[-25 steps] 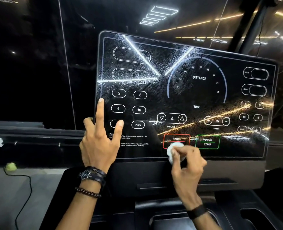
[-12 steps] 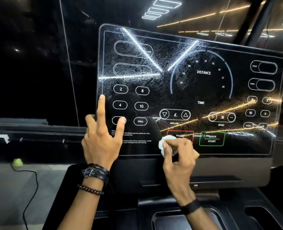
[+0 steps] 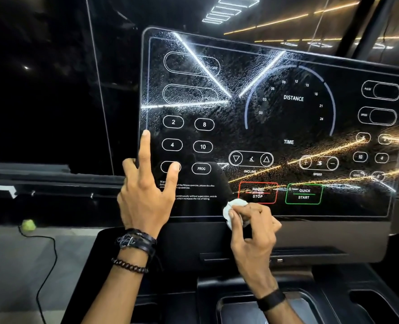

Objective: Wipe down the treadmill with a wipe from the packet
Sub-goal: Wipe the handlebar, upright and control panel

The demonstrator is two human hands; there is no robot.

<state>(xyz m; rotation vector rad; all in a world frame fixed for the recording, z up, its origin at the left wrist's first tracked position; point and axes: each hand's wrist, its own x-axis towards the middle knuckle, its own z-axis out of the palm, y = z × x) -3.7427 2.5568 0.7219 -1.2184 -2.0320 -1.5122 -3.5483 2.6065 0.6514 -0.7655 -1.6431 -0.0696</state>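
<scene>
Hands [image 3: 254,232] at "PAUSE STOP" label [image 3: 257,192]

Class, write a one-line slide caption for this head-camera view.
Right hand presses a white wipe along the treadmill console lower edge; left hand braces it.

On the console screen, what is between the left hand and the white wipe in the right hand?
Head view: between the left hand and the wipe lies bare black screen carrying only small white warning text.

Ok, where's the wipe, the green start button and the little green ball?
wipe [image 3: 234,205]: head view, white wad above the fingers.
QUICK START button [image 3: 303,194]: head view, middle of the green box.
green ball [image 3: 28,224]: head view, its middle, floor at left.
</scene>
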